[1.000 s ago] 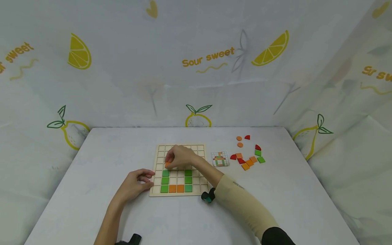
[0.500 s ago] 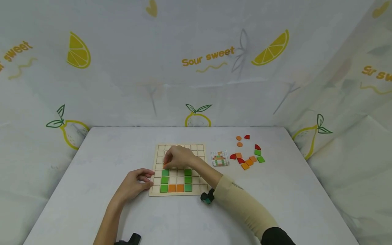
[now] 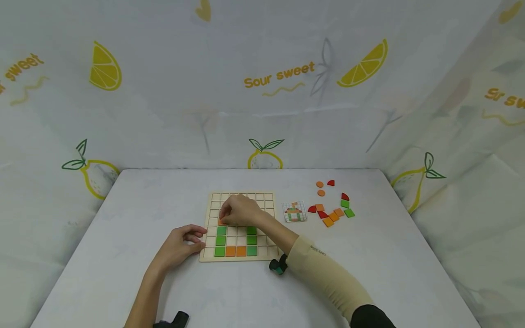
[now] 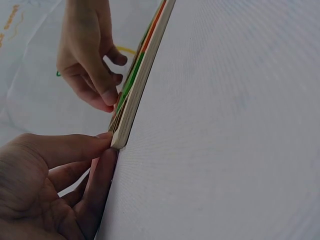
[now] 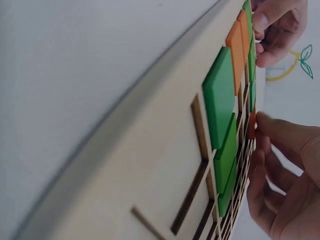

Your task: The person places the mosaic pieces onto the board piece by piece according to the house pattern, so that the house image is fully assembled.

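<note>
In the head view a wooden grid board (image 3: 268, 255) lies on the table, bearing green squares (image 3: 220, 251) in two columns and two orange squares (image 3: 235, 251) between their near ends. My right hand (image 3: 242, 210) reaches over the board and pinches an orange square tile (image 5: 252, 125) at the far end of the left green column. In the right wrist view the tile lies low at the grid, its underside hidden. My left hand (image 3: 179, 243) rests against the board's left edge; thumb and fingertips touch the rim at separate spots, as the left wrist view also shows at the corner.
Right of the board lies a small pattern card (image 3: 294, 212). Beyond it are scattered loose pieces: orange squares (image 3: 328, 222), orange discs (image 3: 320, 184), red quarter-rounds (image 3: 331, 183) and green squares (image 3: 349, 212). A lemon-print cloth (image 3: 184, 91) hangs behind the table.
My right hand has shifted slightly left and lowered the orange tile onto the cell above the left green column. The left hand stays at the board's edge.
</note>
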`<state>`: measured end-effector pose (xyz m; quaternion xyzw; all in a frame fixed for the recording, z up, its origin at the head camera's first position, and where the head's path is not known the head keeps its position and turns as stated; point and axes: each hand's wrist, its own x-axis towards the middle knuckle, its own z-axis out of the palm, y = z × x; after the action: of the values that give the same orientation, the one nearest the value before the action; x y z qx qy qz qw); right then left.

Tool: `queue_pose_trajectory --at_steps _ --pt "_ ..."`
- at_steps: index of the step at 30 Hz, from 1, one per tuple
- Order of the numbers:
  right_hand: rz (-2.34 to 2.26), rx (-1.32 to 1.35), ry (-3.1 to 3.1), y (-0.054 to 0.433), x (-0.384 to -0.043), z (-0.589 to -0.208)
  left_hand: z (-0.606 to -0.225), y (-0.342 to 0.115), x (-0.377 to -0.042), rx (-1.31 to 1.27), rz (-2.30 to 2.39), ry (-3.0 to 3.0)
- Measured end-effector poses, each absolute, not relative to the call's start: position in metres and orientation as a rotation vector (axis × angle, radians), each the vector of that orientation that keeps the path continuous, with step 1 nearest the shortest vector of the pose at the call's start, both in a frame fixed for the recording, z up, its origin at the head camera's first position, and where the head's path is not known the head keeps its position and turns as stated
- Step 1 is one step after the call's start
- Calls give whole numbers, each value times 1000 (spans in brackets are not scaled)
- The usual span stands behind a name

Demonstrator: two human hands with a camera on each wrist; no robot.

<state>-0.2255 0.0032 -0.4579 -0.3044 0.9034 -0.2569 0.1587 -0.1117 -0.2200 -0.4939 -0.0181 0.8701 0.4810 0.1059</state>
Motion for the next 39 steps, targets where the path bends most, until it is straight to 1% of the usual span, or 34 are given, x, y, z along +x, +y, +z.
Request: queue_pose_trajectory --at_steps 4,12,18,23,29,39 --pt "-699 -843 2605 5 -225 -457 -494 -220 -112 -57 1418 2557" --pt "-710 -883 2573 10 -223 -453 -495 -221 -112 -42 1425 2567" --pt "-736 -903 2576 27 -225 -444 -495 -220 -113 -44 1430 2572" --pt "-825 -898 2556 52 -230 -437 -495 -219 -112 -61 1424 2572" --pt "-926 -804 2541 87 -236 -426 -495 -220 -113 -60 1421 2577" --pt "-1100 -652 2589 172 -248 -412 -495 -218 -112 -79 1423 2577"
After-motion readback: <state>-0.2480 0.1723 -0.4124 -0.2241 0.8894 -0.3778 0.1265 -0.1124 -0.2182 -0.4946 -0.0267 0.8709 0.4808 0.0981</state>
